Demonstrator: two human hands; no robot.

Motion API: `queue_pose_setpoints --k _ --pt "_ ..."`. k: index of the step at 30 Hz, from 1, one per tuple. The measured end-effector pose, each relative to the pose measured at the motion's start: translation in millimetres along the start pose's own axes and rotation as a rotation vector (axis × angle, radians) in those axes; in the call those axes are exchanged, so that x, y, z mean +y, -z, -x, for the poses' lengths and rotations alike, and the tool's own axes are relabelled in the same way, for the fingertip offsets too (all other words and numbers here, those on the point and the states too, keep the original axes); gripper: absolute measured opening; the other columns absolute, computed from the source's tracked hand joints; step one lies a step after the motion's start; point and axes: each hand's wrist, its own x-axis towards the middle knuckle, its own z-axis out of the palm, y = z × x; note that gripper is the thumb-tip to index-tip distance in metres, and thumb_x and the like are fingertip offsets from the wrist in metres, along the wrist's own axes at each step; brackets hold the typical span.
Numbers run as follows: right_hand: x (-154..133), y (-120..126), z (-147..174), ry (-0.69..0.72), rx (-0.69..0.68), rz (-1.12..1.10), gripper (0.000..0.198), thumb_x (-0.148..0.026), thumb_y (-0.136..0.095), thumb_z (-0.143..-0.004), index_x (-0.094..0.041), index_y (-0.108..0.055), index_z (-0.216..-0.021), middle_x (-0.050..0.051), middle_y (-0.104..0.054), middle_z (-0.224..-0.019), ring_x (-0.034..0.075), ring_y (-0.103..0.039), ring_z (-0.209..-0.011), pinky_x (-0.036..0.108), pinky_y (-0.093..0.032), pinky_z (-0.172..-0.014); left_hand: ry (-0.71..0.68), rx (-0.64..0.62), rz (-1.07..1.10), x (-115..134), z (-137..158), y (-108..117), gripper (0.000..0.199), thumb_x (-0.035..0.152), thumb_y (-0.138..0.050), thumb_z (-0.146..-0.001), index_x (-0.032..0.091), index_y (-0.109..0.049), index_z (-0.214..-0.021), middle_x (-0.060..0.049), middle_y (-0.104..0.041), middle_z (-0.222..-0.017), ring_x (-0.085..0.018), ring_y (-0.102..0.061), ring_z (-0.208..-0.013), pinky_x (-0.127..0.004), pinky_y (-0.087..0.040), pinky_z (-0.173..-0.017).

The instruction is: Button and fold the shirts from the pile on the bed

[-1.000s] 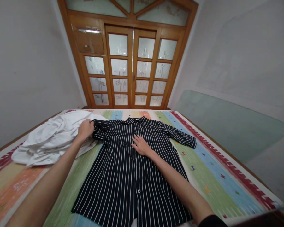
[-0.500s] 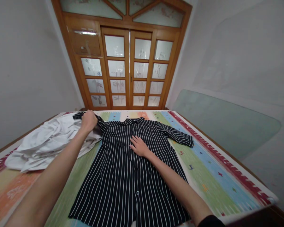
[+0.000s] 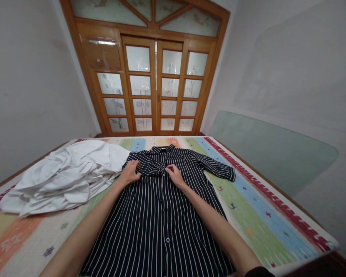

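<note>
A black shirt with white stripes (image 3: 150, 215) lies spread out, its collar at the far end and its hem toward me. The left-side sleeve (image 3: 148, 163) is folded inward across the chest. My right hand (image 3: 175, 176) pinches the end of that sleeve near the button line. At the shirt's left edge, my left hand (image 3: 129, 173) rests by the shoulder fold, thumb and fingers apart on the cloth. The other sleeve (image 3: 216, 167) stretches out to the right.
A crumpled white cloth (image 3: 66, 177) lies left of the shirt. Both rest on a colourful striped cover (image 3: 256, 207). Walls stand on both sides, with a pale green panel (image 3: 271, 150) at the right. Wooden glazed doors (image 3: 157, 84) stand beyond the far edge.
The left-side sleeve has come off the white cloth and now lies across the chest. My left hand moved back toward the shirt's edge; my right hand went from lying flat to pinching the sleeve.
</note>
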Motion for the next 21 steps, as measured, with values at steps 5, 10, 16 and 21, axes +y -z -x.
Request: queue_pose_setpoints --k 5,10,16,21 --pt "-2 -13 -18 -0.123 0.088 -0.021 0.033 -0.038 -0.065 -0.079 -0.020 -0.056 -0.105 0.005 -0.070 -0.090 0.020 -0.066 -0.086 0.032 -0.049 -0.080 0.196 0.074 -0.174 -16 3 -8 0.056 0.013 -0.050 -0.074 0.011 -0.048 -0.130 -0.019 -0.053 -0.129 -0.033 -0.049 -0.116 -0.044 -0.043 -0.094" --pt "-7 -27 -50 -0.082 0.103 0.076 0.029 -0.020 -0.069 -0.066 -0.022 -0.056 -0.092 -0.003 -0.063 -0.071 0.018 -0.063 -0.071 0.030 -0.048 -0.071 0.269 0.113 -0.096 -29 -3 -16 0.047 0.010 -0.044 -0.080 0.009 -0.051 -0.127 -0.018 -0.059 -0.118 -0.030 -0.053 -0.108 -0.041 -0.042 -0.098" --pt "-2 -20 -84 0.007 0.296 0.043 0.028 -0.013 -0.056 -0.065 -0.022 -0.053 -0.092 -0.004 -0.060 -0.072 0.015 -0.060 -0.067 0.027 -0.048 -0.070 0.266 0.134 -0.106 -41 3 -16 0.049 -0.003 -0.040 -0.073 0.013 -0.058 -0.116 -0.013 -0.058 -0.104 -0.026 -0.054 -0.101 -0.036 -0.046 -0.091" --pt "21 -17 -79 -0.135 0.289 0.148 0.021 -0.020 -0.058 -0.071 -0.022 -0.053 -0.091 -0.002 -0.061 -0.071 0.018 -0.061 -0.071 0.030 -0.048 -0.074 0.343 0.113 -0.050 -49 1 -10 0.037 0.011 -0.048 -0.081 0.014 -0.056 -0.116 -0.012 -0.056 -0.105 -0.027 -0.057 -0.102 -0.039 -0.047 -0.091"
